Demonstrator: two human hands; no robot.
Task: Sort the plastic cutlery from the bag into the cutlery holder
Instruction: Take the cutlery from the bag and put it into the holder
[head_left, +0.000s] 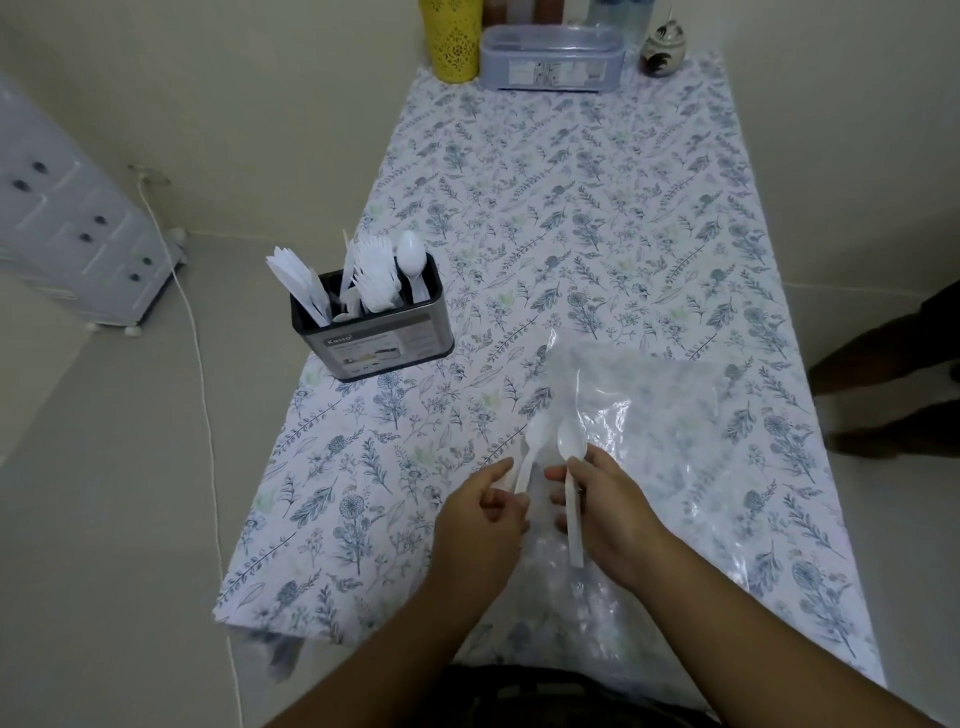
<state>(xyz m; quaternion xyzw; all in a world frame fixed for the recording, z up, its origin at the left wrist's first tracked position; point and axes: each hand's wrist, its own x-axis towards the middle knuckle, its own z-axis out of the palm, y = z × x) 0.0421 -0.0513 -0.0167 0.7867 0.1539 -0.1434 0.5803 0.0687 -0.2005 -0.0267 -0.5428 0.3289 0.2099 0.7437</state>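
A clear plastic bag (665, 415) lies flat on the near right of the floral tablecloth (571, 208). My left hand (480, 519) pinches the handle of a white plastic spoon (535, 441), bowl pointing away. Beside it, my right hand (608, 504) holds a second white spoon (570, 452) by its handle. Both hands hover over the bag's near left corner. The grey metal cutlery holder (374, 332) stands at the table's left edge, with white knives in its left compartment, forks in the middle and spoons on the right.
At the table's far end stand a yellow perforated container (453, 39), a lidded grey plastic box (551, 60) and a small ceramic jar (664, 49). A white drawer unit (78, 218) and a cable are on the floor at left. Another person's legs (893, 374) are at right.
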